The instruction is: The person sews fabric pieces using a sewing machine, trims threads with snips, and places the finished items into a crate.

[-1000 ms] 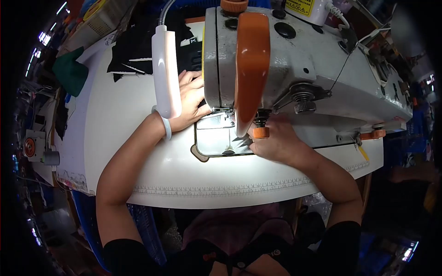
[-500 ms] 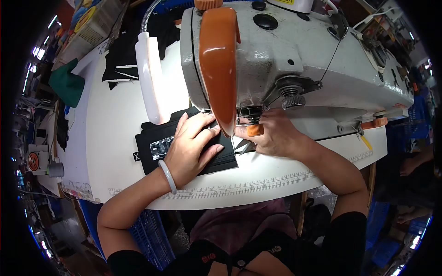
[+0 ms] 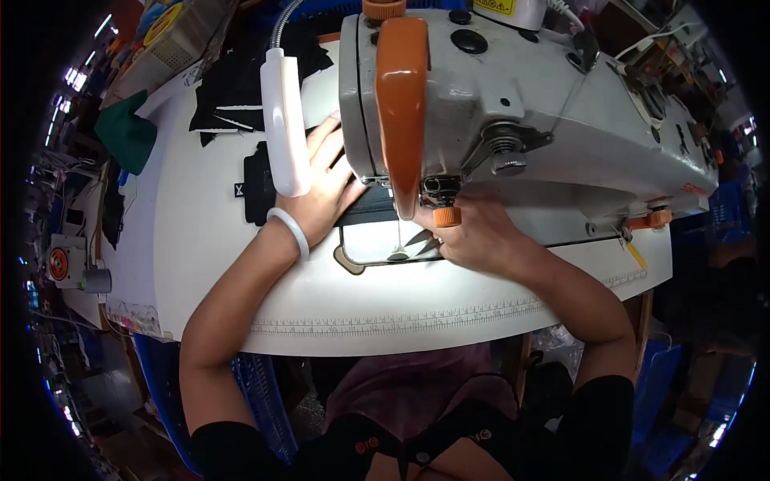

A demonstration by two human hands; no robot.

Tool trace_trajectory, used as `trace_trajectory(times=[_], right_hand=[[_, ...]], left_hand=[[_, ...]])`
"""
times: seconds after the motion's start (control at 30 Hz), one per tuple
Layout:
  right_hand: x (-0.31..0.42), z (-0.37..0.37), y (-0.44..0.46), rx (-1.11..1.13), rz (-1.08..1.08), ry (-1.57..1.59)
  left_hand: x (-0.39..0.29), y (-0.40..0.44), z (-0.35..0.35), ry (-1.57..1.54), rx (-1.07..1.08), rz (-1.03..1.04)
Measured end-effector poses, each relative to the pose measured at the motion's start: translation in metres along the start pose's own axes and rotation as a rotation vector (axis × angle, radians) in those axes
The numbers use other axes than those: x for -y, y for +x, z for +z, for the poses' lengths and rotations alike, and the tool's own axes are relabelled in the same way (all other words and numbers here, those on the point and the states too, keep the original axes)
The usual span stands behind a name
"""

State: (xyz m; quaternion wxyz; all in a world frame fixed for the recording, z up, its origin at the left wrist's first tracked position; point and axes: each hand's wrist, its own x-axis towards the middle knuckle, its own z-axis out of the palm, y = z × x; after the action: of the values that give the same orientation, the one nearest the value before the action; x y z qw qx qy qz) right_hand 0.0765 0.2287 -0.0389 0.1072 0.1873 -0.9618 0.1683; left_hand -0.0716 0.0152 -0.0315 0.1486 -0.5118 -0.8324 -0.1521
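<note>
My left hand (image 3: 322, 188) lies flat with its fingers spread on a black fabric piece (image 3: 258, 192), beside the sewing machine head (image 3: 449, 104). A small tag with a white mark sticks out of the piece's left edge. A ribbed strip of it shows between my hand and the needle area. My right hand (image 3: 479, 232) is closed around thread snips (image 3: 422, 243), their pointed dark blades reaching left over the machine bed. Its fingertips are partly hidden behind the orange lever guard (image 3: 401, 112) and the orange knob (image 3: 447, 216).
A white lamp (image 3: 286, 128) hangs left of the machine head. Black fabric scraps (image 3: 228, 92) lie farther back, with a green cloth (image 3: 127, 132) at the far left. A printed ruler (image 3: 385, 327) runs along the table's front edge. A yellow-handled tool (image 3: 634, 254) lies right.
My left hand and the black fabric piece have moved away from me, uncovering the metal plate edge at the machine bed. My right hand stays near the needle with the snips. The view shifted slightly.
</note>
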Motion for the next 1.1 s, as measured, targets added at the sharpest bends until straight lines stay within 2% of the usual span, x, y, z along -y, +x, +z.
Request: trace_trajectory(times=[0.03, 0.13, 0.2, 0.23, 0.27, 0.33, 0.37, 0.47, 0.53, 0.57, 0.6, 0.63, 0.67, 0.7, 0.73, 0.8, 0.9, 0.93, 1.0, 1.03, 1.1], right_hand=[[0.001, -0.002, -0.002, 0.0, 0.003, 0.004], [0.006, -0.015, -0.014, 0.007, -0.001, 0.022], [0.01, -0.039, -0.025, 0.021, -0.007, 0.022], [0.008, -0.042, -0.036, -0.105, -0.054, 0.082], [0.013, -0.049, -0.041, -0.088, -0.028, 0.094], [0.028, -0.064, -0.048, -0.048, 0.025, 0.122], [0.031, -0.053, -0.053, -0.072, 0.029, 0.151], [0.036, -0.047, -0.054, 0.046, 0.02, 0.055], [0.024, -0.066, -0.066, -0.314, -0.027, -0.069], [0.012, -0.092, -0.08, -0.393, 0.027, -0.199], [-0.016, -0.106, -0.103, -0.684, 0.039, -0.307], [-0.041, -0.136, -0.124, -0.906, 0.167, -0.196], [-0.072, -0.174, -0.148, -1.099, 0.492, -0.286], [-0.105, -0.214, -0.161, -1.178, 0.667, -0.442], [-0.135, -0.244, -0.161, -1.204, 0.624, -0.77], [-0.225, -0.308, -0.21, -0.809, 0.913, -0.95], [-0.318, -0.342, -0.242, -0.49, 1.271, -0.856], [-0.336, -0.346, -0.254, -0.422, 1.264, -0.503], [-0.362, -0.351, -0.279, -0.267, 1.182, 0.179], [-0.359, -0.342, -0.285, -0.44, 1.179, 0.234], [-0.325, -0.316, -0.285, -0.759, 1.099, 0.329]], left_hand=[[-0.001, -0.003, -0.003, 0.068, -0.067, -0.025], [0.009, -0.022, -0.023, 0.008, -0.411, -0.311], [0.056, -0.054, -0.024, -0.302, -0.405, -0.609], [0.055, -0.055, -0.038, -0.673, -0.307, -0.913], [0.048, -0.054, -0.053, -0.911, -0.261, -1.081], [0.047, -0.054, -0.059, -1.245, -0.27, -1.116], [0.047, -0.053, -0.06, -1.251, -0.257, -1.083], [0.044, -0.05, -0.061, -1.222, -0.257, -0.977], [0.035, -0.046, -0.062, -1.136, -0.358, -0.887], [0.032, -0.046, -0.063, -1.123, -0.369, -0.859], [0.033, -0.045, -0.062, -1.141, -0.398, -0.837], [0.035, -0.043, -0.061, -1.139, -0.41, -0.847], [0.038, -0.04, -0.06, -1.137, -0.417, -0.857], [0.042, -0.036, -0.056, -1.163, -0.431, -0.86], [0.049, -0.03, -0.049, -1.141, -0.453, -0.843], [0.06, -0.016, -0.04, -0.974, -0.436, -0.819], [0.087, 0.007, -0.022, -0.677, -0.396, -0.662], [0.08, 0.017, -0.026, -0.567, -0.391, -0.678], [0.103, 0.029, -0.01, -0.608, -0.289, -0.659], [0.103, 0.037, -0.011, -0.613, -0.233, -0.741], [0.096, 0.051, -0.018, -0.483, -0.152, -0.702]])
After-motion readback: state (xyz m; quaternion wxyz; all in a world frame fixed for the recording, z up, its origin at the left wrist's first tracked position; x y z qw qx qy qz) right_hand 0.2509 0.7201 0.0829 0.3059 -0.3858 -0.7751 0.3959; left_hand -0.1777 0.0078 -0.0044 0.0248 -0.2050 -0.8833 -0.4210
